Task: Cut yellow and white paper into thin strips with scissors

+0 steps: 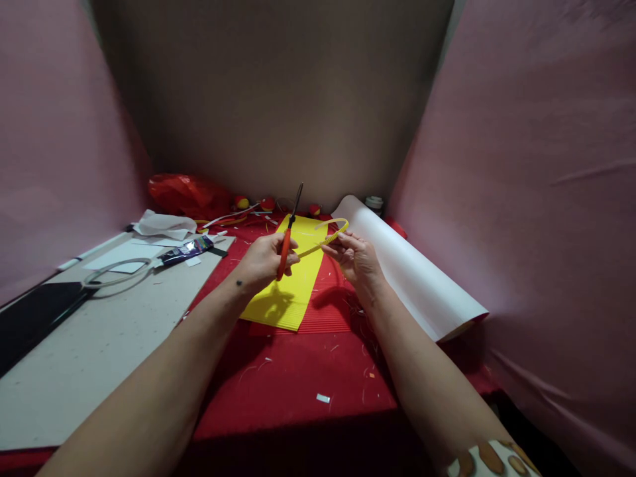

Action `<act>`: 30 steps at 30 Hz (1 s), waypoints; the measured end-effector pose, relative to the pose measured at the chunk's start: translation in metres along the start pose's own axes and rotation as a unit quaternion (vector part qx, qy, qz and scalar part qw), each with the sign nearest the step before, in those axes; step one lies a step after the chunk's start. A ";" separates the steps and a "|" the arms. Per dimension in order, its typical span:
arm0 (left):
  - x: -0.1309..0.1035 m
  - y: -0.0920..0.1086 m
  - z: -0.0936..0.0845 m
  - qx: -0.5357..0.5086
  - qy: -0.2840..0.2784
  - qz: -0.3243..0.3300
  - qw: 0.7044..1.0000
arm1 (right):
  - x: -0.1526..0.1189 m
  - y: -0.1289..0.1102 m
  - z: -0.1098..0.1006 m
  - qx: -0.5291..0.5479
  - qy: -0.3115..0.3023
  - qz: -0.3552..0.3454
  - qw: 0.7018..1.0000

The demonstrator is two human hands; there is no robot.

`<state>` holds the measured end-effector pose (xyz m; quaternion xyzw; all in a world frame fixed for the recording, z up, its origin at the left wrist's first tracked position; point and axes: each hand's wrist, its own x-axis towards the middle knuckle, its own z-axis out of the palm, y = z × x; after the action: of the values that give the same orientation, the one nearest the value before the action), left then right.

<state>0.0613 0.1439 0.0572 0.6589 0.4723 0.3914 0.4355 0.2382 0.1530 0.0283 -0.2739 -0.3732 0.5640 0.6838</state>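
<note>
My left hand (265,263) is closed around a pair of scissors (285,250) with orange handles, their dark blades pointing up and together. From beside its fingers a narrow yellow corrugated strip (311,251) runs across to my right hand (358,262), which pinches it between thumb and fingertips. The strip's far end curls up and back to the left. Whether the left fingers also grip the strip's near end, I cannot tell. Under both hands lies a yellow corrugated sheet (278,308), partly over a red corrugated sheet (325,319).
A white paper roll (412,268) lies at the right. On the left, a grey board (134,344) carries a purple packet (186,252), a pale hoop (119,273) and papers. A red plastic bag (186,193) sits at the back. Paper scraps dot the red cloth (293,377).
</note>
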 end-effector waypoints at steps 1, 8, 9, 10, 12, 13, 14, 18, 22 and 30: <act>0.001 -0.001 0.000 -0.001 0.012 -0.002 1.000 | 0.000 0.000 -0.001 0.002 -0.003 -0.003 1.000; 0.006 -0.009 0.000 -0.016 0.041 0.022 0.999 | -0.003 0.006 0.000 -0.032 -0.065 0.007 0.997; 0.007 -0.010 0.000 -0.008 0.043 0.022 0.999 | -0.004 0.007 0.001 -0.039 -0.079 0.013 0.996; 0.007 -0.012 0.000 0.001 0.043 0.021 0.999 | -0.004 0.007 0.002 -0.045 -0.093 0.021 0.994; 0.009 -0.014 -0.001 0.017 0.044 0.019 0.999 | -0.006 0.007 0.003 -0.049 -0.116 0.037 0.991; 0.009 -0.015 -0.002 0.022 0.046 0.017 0.999 | -0.006 0.007 0.004 -0.049 -0.122 0.041 0.991; 0.009 -0.016 -0.002 0.026 0.048 0.015 0.998 | -0.006 0.007 0.004 -0.050 -0.122 0.041 0.990; 0.008 -0.014 0.000 0.021 0.050 0.009 0.998 | -0.005 0.007 0.004 -0.063 -0.086 0.027 0.994; 0.007 -0.010 -0.006 -0.024 0.047 -0.015 0.998 | -0.004 0.008 0.002 -0.057 -0.062 0.009 0.996; 0.017 -0.021 -0.035 -0.345 0.054 -0.107 0.931 | -0.003 0.009 0.000 -0.068 -0.043 0.008 0.997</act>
<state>0.0268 0.1710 0.0500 0.3919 0.3983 0.5161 0.6492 0.2328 0.1521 0.0212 -0.2983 -0.4377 0.5537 0.6425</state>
